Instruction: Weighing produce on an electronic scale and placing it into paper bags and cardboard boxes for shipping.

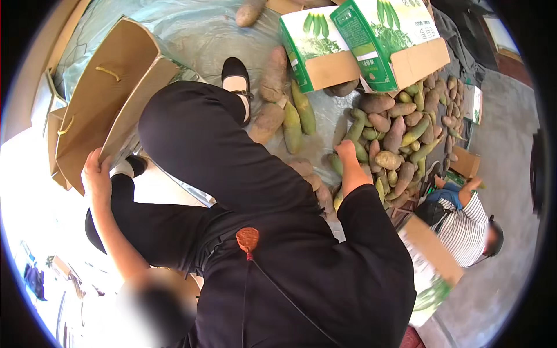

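Note:
My left hand [97, 177] grips the near edge of a tall open cardboard box [110, 78] with yellow cord handles, its fingers curled over the rim. My right hand [347, 152] is closed at the left edge of a heap of long root vegetables, green and reddish-brown, that look like soil-covered radishes [394, 133]. Whatever its fingers hold, if anything, is hidden. Just beside that hand lies a green radish [335, 164]. Two longer green radishes [292, 127] rest on the plastic sheet, next to larger brownish roots [274, 75].
Two green and white printed cartons [377, 52] with open flaps stand beyond the heap. Clear plastic sheeting [203, 43] covers the floor. Another carton [432, 255] stands at my right. Farther right, a person in a striped shirt [464, 226] sits by the heap.

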`<state>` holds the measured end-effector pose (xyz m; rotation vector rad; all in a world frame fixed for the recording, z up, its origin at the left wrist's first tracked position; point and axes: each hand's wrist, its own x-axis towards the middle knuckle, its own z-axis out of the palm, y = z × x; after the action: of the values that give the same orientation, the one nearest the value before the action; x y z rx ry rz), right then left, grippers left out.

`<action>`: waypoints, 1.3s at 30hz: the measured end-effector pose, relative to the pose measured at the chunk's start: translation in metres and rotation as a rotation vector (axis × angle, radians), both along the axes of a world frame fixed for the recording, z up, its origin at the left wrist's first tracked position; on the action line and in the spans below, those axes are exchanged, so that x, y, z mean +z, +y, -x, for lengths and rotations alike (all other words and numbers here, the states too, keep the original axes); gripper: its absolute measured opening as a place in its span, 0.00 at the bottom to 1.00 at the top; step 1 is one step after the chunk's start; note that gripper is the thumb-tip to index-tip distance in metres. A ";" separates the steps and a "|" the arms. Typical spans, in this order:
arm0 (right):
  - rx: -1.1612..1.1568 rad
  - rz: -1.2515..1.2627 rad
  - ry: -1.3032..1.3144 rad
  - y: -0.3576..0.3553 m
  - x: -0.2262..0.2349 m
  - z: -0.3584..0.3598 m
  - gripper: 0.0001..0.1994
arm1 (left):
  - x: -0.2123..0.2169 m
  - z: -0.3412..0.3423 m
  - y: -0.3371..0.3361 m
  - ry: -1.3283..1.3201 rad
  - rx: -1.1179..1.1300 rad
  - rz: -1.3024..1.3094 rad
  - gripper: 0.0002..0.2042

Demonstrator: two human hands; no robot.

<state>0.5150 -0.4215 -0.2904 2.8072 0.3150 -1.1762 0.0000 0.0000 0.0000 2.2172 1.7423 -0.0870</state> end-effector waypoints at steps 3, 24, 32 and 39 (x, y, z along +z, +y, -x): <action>-0.187 0.097 -0.126 -0.026 0.014 -0.019 0.26 | -0.015 -0.008 -0.001 -0.082 -0.006 -0.021 0.12; -0.013 -0.253 -0.461 0.076 0.029 0.001 0.35 | -0.023 0.014 0.004 -0.051 0.042 -0.041 0.11; 0.267 0.174 -0.099 0.078 0.005 0.012 0.34 | -0.015 -0.009 0.000 -0.085 -0.003 -0.042 0.10; 0.247 0.126 -0.251 0.077 0.037 0.023 0.34 | -0.006 -0.016 -0.003 -0.021 -0.049 -0.076 0.12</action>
<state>0.4922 -0.3441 -0.2535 2.6706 0.5283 -0.7567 0.0162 -0.0026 -0.0060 2.3062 1.7074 -0.0093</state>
